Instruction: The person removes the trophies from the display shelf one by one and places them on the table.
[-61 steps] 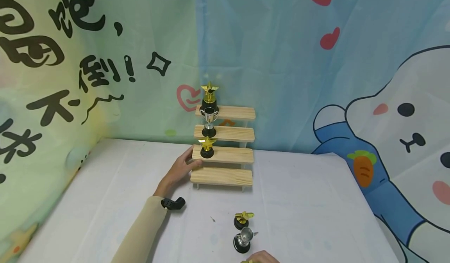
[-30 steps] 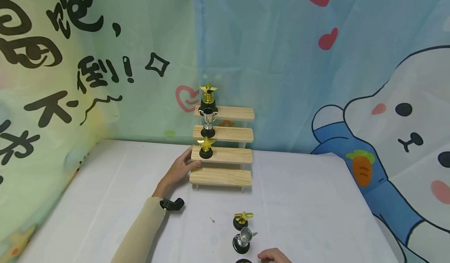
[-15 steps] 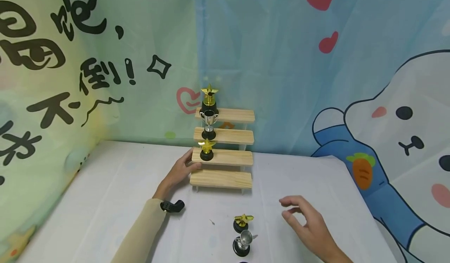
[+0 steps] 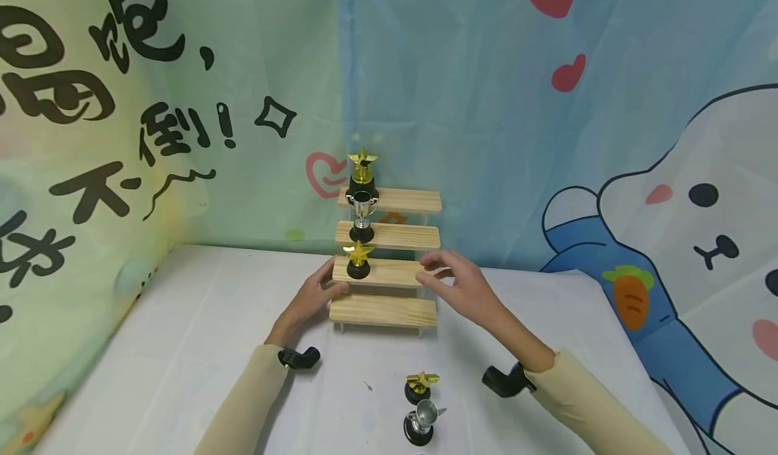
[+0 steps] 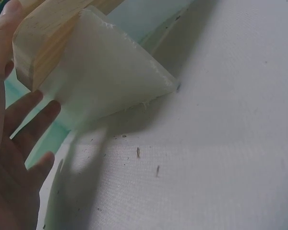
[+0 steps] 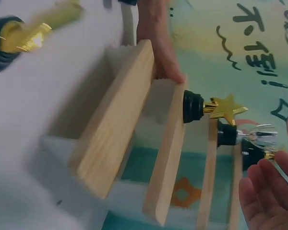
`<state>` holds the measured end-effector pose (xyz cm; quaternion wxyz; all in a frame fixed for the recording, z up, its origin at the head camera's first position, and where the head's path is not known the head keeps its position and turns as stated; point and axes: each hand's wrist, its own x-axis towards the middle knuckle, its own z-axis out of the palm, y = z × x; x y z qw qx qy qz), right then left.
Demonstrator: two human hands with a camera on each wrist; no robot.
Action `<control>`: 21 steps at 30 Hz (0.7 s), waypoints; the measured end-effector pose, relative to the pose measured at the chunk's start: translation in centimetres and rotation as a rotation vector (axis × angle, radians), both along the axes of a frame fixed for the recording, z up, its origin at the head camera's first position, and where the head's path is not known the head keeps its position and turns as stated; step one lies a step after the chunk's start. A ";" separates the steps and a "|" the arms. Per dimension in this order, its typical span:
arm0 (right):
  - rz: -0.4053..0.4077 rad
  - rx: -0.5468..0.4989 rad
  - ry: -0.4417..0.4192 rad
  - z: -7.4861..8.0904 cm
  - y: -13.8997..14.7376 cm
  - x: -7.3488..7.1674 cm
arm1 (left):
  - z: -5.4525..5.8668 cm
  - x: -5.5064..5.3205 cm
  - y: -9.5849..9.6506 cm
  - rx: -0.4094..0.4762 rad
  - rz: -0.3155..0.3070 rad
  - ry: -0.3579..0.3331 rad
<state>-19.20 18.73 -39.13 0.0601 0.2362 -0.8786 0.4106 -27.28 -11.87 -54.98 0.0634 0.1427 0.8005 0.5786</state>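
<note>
A four-tier wooden display stand (image 4: 384,310) with clear side panels stands at the back of the table. My left hand (image 4: 310,300) holds its left end, the thumb in front and the fingers reaching behind the third plank. My right hand (image 4: 460,286) is beside the right end of that plank, fingers loosely bent with nothing between them. Along the left side stand a gold star trophy (image 4: 362,171) on the top tier, a silver cup trophy (image 4: 361,215) below it and a small gold star trophy (image 4: 358,260) on the third tier. The bottom plank bears nothing.
On the white tablecloth (image 4: 352,401) in front of the stand are another gold star trophy (image 4: 418,386) and a silver cup trophy (image 4: 421,421). A printed cloth backdrop (image 4: 474,138) hangs directly behind the stand and along the left side.
My right hand has left a gold item at the front edge of the view and moved up to the stand's right end. My left hand has stayed at the left end.
</note>
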 end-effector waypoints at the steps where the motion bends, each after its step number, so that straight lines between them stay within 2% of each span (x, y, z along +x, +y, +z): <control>1: 0.011 0.005 -0.007 0.0 -0.5 -0.7 | 0.0 0.0 0.0 -0.002 0.000 -0.002; 5: 0.038 0.029 -0.034 -0.3 -2.5 -3.1 | -0.1 0.0 0.0 0.001 0.003 -0.012; 9: 0.048 0.032 -0.079 -1.1 -4.0 -4.9 | -0.1 0.3 0.1 0.013 -0.002 -0.004; 16: 0.044 0.021 -0.167 -1.9 -5.7 -6.3 | 0.3 0.4 0.3 0.001 -0.015 0.024; 21: 0.075 0.041 -0.138 -1.9 -6.9 -6.8 | 0.3 0.1 0.3 0.008 -0.010 0.025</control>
